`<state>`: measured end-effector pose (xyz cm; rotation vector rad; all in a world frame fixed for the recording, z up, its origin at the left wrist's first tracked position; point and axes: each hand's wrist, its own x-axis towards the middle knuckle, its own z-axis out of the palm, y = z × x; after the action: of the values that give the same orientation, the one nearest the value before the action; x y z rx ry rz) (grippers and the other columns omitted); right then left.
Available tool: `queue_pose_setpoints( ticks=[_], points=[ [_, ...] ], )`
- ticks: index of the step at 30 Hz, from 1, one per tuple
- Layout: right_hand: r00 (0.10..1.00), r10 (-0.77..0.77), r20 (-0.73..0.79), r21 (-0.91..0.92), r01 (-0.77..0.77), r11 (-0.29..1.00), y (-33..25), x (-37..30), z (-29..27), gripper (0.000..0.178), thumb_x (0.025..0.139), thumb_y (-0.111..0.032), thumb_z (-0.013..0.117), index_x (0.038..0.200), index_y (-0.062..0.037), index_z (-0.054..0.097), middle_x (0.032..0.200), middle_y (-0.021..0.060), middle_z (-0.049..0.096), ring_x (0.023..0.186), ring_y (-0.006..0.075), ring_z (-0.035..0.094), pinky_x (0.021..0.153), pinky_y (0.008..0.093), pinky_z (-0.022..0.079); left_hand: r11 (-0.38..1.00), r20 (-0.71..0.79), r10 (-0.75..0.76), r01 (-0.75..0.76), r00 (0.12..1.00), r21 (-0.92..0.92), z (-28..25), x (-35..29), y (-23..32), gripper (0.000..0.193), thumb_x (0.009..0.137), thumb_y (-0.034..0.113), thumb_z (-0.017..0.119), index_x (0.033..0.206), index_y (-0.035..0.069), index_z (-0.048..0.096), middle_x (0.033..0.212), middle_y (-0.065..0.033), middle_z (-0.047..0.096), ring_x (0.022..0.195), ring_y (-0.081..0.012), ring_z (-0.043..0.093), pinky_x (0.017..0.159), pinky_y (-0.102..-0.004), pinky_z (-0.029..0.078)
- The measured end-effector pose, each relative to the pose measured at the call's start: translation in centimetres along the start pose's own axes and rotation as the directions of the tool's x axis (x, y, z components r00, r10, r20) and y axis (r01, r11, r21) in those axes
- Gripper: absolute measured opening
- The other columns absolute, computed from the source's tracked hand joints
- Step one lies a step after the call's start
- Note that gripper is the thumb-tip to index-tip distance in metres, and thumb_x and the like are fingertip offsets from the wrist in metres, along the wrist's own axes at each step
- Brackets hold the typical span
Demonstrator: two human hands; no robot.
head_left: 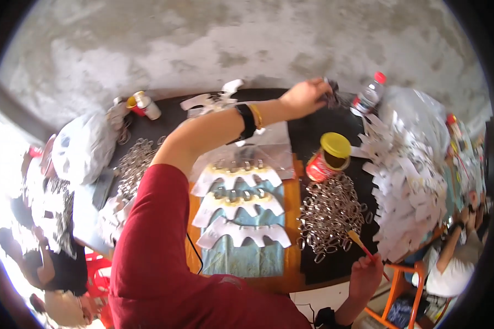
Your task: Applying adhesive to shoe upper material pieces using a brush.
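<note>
Wall point(247, 44), grey and patchy, fills the top of the frame, and a dark table point(306, 134) runs beneath it. Over at the left and right edges I see other people sitting, with an orange stool point(417, 274) at lower right. Mid-frame lies a wooden board point(292, 219) with a stained blue-green cloth point(241, 262) on it. Three white scalloped strips point(244, 233) are set one above another there; the upper two carry a row of upright metal rings along a smeared, yellowish edge, while the lowest is plain.

The person's left hand point(307, 98) reaches far across to upper centre-right, fingers curled at a dark crumpled thing point(331, 93); whether they grip it, I cannot tell. The right hand point(366, 274), at lower right, pinches a red-handled brush point(366, 250), its bristles pointing up and left, close by a heap of metal rings point(332, 214).

Just above that heap stands a tin point(319, 166) with a yellow lid point(336, 144). Pale marks on its red label are too small to read, as is the label on the red-capped bottle point(369, 95) at upper right.
</note>
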<state>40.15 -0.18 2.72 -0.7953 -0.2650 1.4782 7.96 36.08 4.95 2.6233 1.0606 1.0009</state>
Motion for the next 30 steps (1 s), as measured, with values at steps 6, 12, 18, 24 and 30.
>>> queue_pose_setpoints(
  ticks=[6,12,18,24,30],
  points=[
    [0.989,-0.021,0.149,0.019,0.018,1.0,-0.6,0.8,-0.3,0.021,0.098,-0.021,0.047,0.107,-0.0044,0.056,0.087,0.0081,0.059,0.075,0.0146,0.052,0.072,0.0298,0.048,0.906,0.077,-0.39,0.367,0.918,0.212,-4.7,-8.9,-3.3,0.043,0.079,0.028,0.071,0.114,0.008,0.057,0.103,-0.0128,0.061,0.098,-0.0307,0.059,0.089,-0.0381,0.049],
    [0.985,-0.009,0.174,0.028,0.004,1.0,-0.1,0.3,1.3,0.021,0.099,-0.02,0.046,0.107,-0.003,0.056,0.087,0.0086,0.058,0.076,0.0149,0.051,0.071,0.0299,0.047,0.887,0.055,-0.421,0.424,0.905,-0.185,-12.6,-13.9,-6.0,0.019,0.077,0.004,0.067,0.096,0.006,0.062,0.087,-0.0107,0.061,0.083,-0.0235,0.063,0.073,-0.0325,0.052],
    [0.997,-0.008,0.079,-0.02,0.009,1.0,0.5,-0.5,3.7,0.017,0.099,-0.02,0.045,0.103,-0.0046,0.052,0.078,0.0062,0.054,0.071,0.013,0.049,0.067,0.0288,0.045,0.832,0.257,-0.267,0.088,0.929,0.548,-7.3,-8.9,-5.0,0.023,0.071,0.013,0.07,0.094,0.009,0.068,0.1,-0.0111,0.056,0.091,-0.0266,0.061,0.08,-0.0344,0.053],
    [0.995,-0.049,0.09,-0.089,0.057,0.994,-0.5,-2.0,2.6,0.02,0.099,-0.02,0.047,0.104,-0.0037,0.056,0.085,0.0059,0.057,0.076,0.0133,0.054,0.071,0.0276,0.048,0.913,0.075,-0.23,0.189,0.97,0.361,-2.4,-1.2,2.9,0.04,0.068,0.017,0.073,0.107,0.008,0.066,0.12,-0.0136,0.05,0.12,-0.0297,0.043,0.096,-0.0356,0.044],
    [0.984,-0.067,0.164,-0.103,0.085,0.991,-0.9,-2.1,4.0,0.023,0.099,-0.02,0.045,0.109,-0.0029,0.056,0.087,0.0053,0.056,0.076,0.013,0.053,0.071,0.0275,0.048,0.822,0.191,-0.354,0.402,0.915,-0.402,-2.2,0.6,0.6,0.06,0.073,0.016,0.064,0.131,0.007,0.051,0.145,-0.0197,0.035,0.128,-0.0358,0.043,0.104,-0.0382,0.039]
  ],
)
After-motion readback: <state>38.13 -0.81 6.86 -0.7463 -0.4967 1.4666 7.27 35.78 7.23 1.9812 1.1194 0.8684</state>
